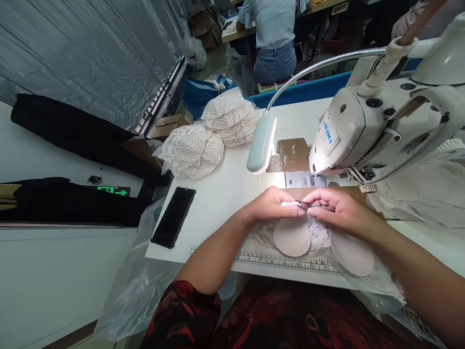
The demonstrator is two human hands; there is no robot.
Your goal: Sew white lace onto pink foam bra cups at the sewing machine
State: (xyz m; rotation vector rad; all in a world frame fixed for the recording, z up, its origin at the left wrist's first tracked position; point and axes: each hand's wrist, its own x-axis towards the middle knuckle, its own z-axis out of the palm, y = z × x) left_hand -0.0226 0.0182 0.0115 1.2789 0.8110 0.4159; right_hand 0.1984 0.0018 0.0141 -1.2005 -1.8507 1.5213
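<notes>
My left hand (278, 204) pinches the edge of a white lace bra (318, 235) just in front of the sewing machine. My right hand (336, 209) is closed around a pair of slim metal thread snips (321, 207), whose tips meet the lace at my left fingertips. Two smooth pale cups, a left cup (292, 237) and a right cup (351, 253), hang below my hands over the table's front edge. Fingers hide the exact spot where the blades and the fabric meet.
A white sewing machine (343, 131) stands behind my hands, beside a lamp (262, 143). Stacked lace cups (194, 150) and a black phone (173, 217) lie on the table (214, 203) to the left. A printed ruler (269, 261) runs along the front edge. Another person (275, 39) sits ahead.
</notes>
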